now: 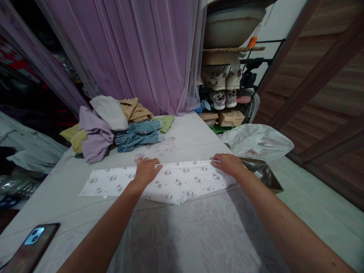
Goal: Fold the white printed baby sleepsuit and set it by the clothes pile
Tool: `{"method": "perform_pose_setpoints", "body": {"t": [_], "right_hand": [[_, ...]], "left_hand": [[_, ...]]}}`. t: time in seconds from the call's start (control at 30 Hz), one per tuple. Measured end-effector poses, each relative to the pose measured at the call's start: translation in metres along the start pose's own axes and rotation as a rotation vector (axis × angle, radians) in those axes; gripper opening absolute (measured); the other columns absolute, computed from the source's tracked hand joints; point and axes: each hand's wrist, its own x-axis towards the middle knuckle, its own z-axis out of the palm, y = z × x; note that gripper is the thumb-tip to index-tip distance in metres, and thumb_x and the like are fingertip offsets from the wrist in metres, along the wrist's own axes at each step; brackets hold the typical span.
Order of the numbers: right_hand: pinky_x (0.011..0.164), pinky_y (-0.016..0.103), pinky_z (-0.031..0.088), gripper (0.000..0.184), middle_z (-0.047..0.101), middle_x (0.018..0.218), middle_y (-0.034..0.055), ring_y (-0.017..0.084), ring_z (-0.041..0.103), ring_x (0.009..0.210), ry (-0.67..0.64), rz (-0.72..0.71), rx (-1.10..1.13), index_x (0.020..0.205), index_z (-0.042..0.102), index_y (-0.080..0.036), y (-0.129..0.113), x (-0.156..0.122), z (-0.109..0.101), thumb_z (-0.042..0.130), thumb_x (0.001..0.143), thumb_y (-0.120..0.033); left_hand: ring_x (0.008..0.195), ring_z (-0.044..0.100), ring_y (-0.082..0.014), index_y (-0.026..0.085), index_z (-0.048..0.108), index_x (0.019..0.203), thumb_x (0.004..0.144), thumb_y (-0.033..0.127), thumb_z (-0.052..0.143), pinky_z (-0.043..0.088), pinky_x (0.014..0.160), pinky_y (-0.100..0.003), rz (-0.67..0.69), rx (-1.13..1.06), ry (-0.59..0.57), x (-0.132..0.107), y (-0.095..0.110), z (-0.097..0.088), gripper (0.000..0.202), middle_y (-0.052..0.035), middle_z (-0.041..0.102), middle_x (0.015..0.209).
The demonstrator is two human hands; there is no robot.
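A pair of white pants (pixel 170 182) printed with small cartoon cats lies stretched sideways across the bed, folded lengthwise, with a pointed corner towards me. My left hand (pixel 146 171) rests on the far edge near the middle, fingers closed on the cloth. At the right end, my right hand (pixel 228 164) pinches the same far edge between thumb and fingers. A small white tag (pixel 105 196) shows along the near edge on the left. Parts of the pants are covered by my left hand and forearm.
Behind on the left lie a purple garment (pixel 95 136), blue jeans (pixel 139 134) and other clothes. A phone (pixel 32 246) lies at the near left. Right of the bed are a clear plastic bag (pixel 256 140) and a shoe rack (pixel 236 49). A purple curtain (pixel 142 57) hangs behind.
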Motion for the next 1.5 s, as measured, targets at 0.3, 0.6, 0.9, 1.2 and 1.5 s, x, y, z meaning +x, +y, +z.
{"method": "perform_pose_setpoints", "body": {"t": [0.3,0.6,0.9,1.2,1.5], "right_hand": [[0.084,0.027,0.044,0.025,0.068,0.107,0.0090,0.020,0.063,0.098,0.106,-0.112,0.085,0.104,0.071,-0.021,0.009,0.006,0.017,0.052,0.091,-0.030],[0.073,0.027,0.043,0.021,0.071,0.095,0.0077,0.020,0.064,0.085,0.065,-0.126,0.098,0.091,0.070,-0.020,0.012,0.012,0.016,0.054,0.086,-0.031],[0.066,0.025,0.045,0.025,0.075,0.088,0.0023,0.019,0.067,0.076,-0.042,-0.104,0.220,0.098,0.070,-0.025,0.027,0.012,0.002,0.059,0.076,-0.029],[0.064,0.029,0.044,0.021,0.075,0.084,0.0049,0.022,0.067,0.074,-0.080,-0.128,0.068,0.087,0.074,-0.026,0.021,0.013,-0.008,0.055,0.077,-0.028],[0.061,0.030,0.042,0.021,0.074,0.083,0.0047,0.024,0.066,0.074,0.003,-0.047,0.049,0.092,0.074,-0.029,0.013,0.015,-0.039,0.057,0.082,-0.035]], "left_hand": [[0.103,0.062,-0.0283,0.025,0.068,0.097,0.089,0.048,0.046,0.022,0.106,-0.052,-0.108,0.062,-0.058,-0.010,-0.063,-0.012,0.033,-0.0070,0.074,0.095],[0.109,0.060,-0.0307,0.026,0.065,0.113,0.087,0.053,0.045,0.023,0.106,-0.053,-0.154,0.177,-0.172,-0.028,-0.120,-0.026,0.042,-0.0090,0.074,0.104],[0.116,0.058,-0.0341,0.029,0.068,0.109,0.074,0.053,0.059,0.039,0.094,-0.046,-0.272,0.161,-0.355,-0.032,-0.194,-0.051,0.043,-0.0103,0.067,0.124],[0.106,0.062,-0.0329,0.026,0.070,0.096,0.066,0.051,0.066,0.043,0.089,-0.043,-0.271,0.089,-0.435,-0.028,-0.217,-0.056,0.040,-0.0101,0.071,0.116],[0.093,0.064,-0.0228,0.024,0.067,0.099,0.068,0.050,0.060,0.044,0.075,-0.026,-0.230,0.007,-0.338,-0.036,-0.206,-0.085,0.041,-0.0033,0.073,0.103]]}}
